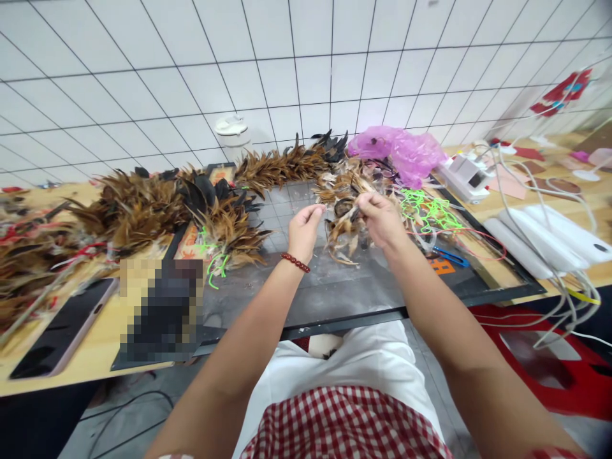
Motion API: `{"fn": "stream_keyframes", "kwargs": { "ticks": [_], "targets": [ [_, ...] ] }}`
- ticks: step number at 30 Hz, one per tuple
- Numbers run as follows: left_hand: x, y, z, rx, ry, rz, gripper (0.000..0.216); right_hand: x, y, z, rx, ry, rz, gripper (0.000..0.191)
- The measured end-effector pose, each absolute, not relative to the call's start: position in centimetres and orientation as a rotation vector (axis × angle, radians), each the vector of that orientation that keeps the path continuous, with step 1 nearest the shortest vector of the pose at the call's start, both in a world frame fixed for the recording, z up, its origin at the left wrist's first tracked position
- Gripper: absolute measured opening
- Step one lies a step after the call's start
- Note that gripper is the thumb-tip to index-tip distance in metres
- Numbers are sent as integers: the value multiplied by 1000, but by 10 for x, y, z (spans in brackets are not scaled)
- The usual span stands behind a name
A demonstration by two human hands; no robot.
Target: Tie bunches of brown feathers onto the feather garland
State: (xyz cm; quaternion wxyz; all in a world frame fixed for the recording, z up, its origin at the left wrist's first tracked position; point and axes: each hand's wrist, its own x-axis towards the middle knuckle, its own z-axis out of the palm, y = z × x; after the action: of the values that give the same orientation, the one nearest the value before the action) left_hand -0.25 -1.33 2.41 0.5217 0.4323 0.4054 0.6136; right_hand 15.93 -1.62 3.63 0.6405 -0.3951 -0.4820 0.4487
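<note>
My right hand [382,220] is closed in a pinch on brown and dark feathers [348,226], over a loose feather pile [342,185] on the dark glossy board [268,287]. To its left, my left hand [305,231], with a beaded bracelet [295,262] on the wrist, has thumb and fingertips pressed together above the board. Whatever it pinches is too small to make out. A bundle of brown and black feathers [234,229] with green ties [217,271] lies left of my left hand. Behind the hands stretches a long row of brown feathers [282,166].
A pink plastic bag [401,153] and green strings [430,210] lie right of the feather pile, near a blue tool [451,256]. More feather bundles [138,204] and a phone [64,328] are at left. White devices [549,239] with cables stand at right. A white container [233,134] is by the wall.
</note>
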Motion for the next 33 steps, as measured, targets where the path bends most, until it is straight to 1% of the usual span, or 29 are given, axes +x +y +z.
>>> {"fn": "stream_keyframes", "kwargs": {
  "ticks": [2, 5, 10, 13, 16, 21, 25, 28, 30, 33],
  "targets": [
    [-1, -16, 25, 1069, 869, 1366, 20, 147, -22, 34, -899, -1227, 1024, 30],
    [0, -21, 26, 1106, 740, 1180, 26, 134, -28, 32, -880, -1266, 1012, 28],
    [1, -26, 27, 1105, 698, 993, 32, 129, -33, 31, -861, -1193, 1165, 33],
    [1, -27, 27, 1047, 693, 987, 26, 131, -31, 31, -853, -1137, 1252, 34],
    [1, -27, 26, 1007, 712, 1042, 19, 136, -26, 30, -860, -1056, 1258, 36],
    [1, -25, 25, 999, 700, 1034, 21, 141, -25, 30, -932, -1182, 1310, 38],
    [1, -26, 26, 1029, 686, 989, 23, 137, -30, 30, -880, -1236, 1328, 32],
    [3, -28, 27, 1063, 685, 920, 23, 134, -31, 27, -874, -1250, 1282, 30],
    [4, -29, 27, 1062, 687, 892, 24, 133, -29, 25, -919, -1280, 1190, 27],
    [4, -29, 26, 1034, 729, 921, 25, 136, -26, 25, -1013, -1425, 885, 20]
  ]
}}
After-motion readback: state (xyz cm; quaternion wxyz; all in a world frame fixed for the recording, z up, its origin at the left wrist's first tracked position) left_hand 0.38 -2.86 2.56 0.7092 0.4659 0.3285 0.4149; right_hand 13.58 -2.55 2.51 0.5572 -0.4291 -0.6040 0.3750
